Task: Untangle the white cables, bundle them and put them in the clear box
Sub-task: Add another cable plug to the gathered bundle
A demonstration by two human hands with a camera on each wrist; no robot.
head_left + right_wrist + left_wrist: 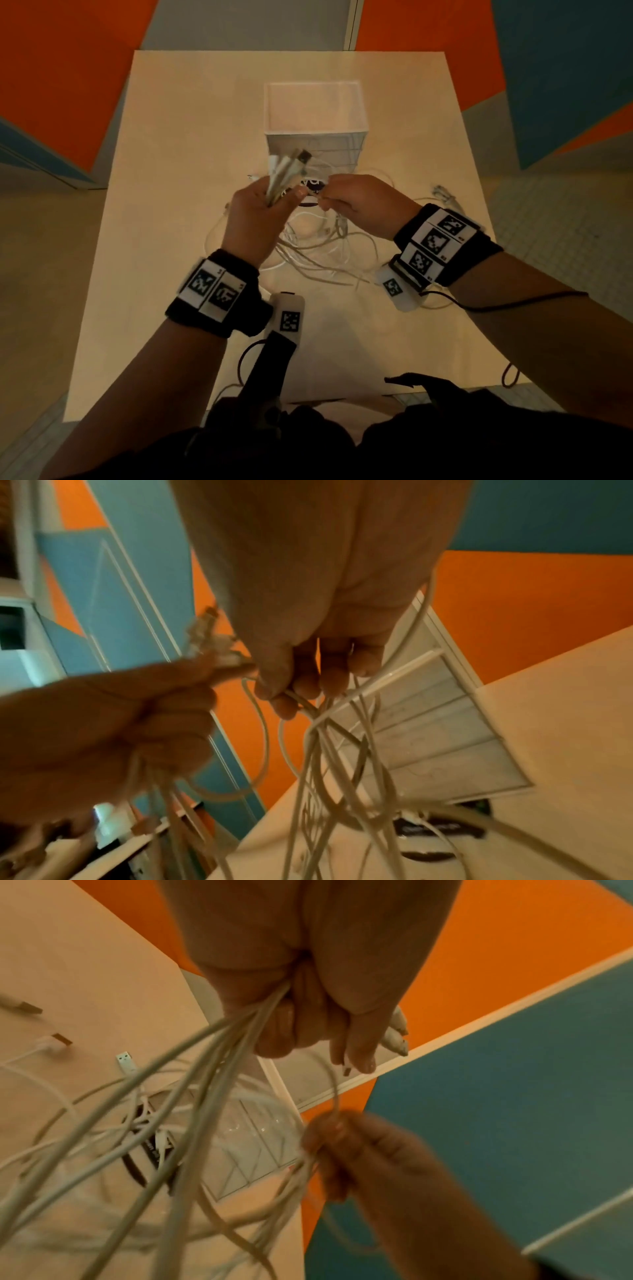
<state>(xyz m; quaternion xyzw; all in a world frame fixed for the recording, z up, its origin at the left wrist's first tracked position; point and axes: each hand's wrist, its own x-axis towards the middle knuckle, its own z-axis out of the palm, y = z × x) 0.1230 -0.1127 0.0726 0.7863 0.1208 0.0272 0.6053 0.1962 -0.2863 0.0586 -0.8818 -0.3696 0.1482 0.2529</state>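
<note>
Left hand (pixel 255 219) raised above table (pixel 164 240), fingers curled round a bunch of white cables (pixel 315 253). Plug ends (pixel 291 166) stick up out of the fist, fanned toward the box (pixel 313 113); one metal USB plug uppermost. Strands hang from the underside of the fist down to the tangle on the table.

Left wrist view: left hand (pixel 308 1010) closed on several strands that run out toward the lower left; plug tips (pixel 397 1034) visible past the fingers. Two loose plugs (pixel 32 1008) flat on the table, apart from the tangle.

Right hand (pixel 359 202) just beside the left, at about the same height. Right wrist view: thumb and fingers (pixel 284 693) pinch one thin strand; more strands droop in loops below the right hand (pixel 315 642).

Bulk of cables still a loose tangle on the table, below and between the hands, directly in front of the box. One plug end (pixel 445 195) lies apart on the right side of the table.

Box upright at table centre, beyond the hands. No cable seen inside.

Dark strap (pixel 313 186) with lettering partly hidden behind the hands; lettering unreadable.

Black wristbands (pixel 212 291) with printed markers on both wrists.
</note>
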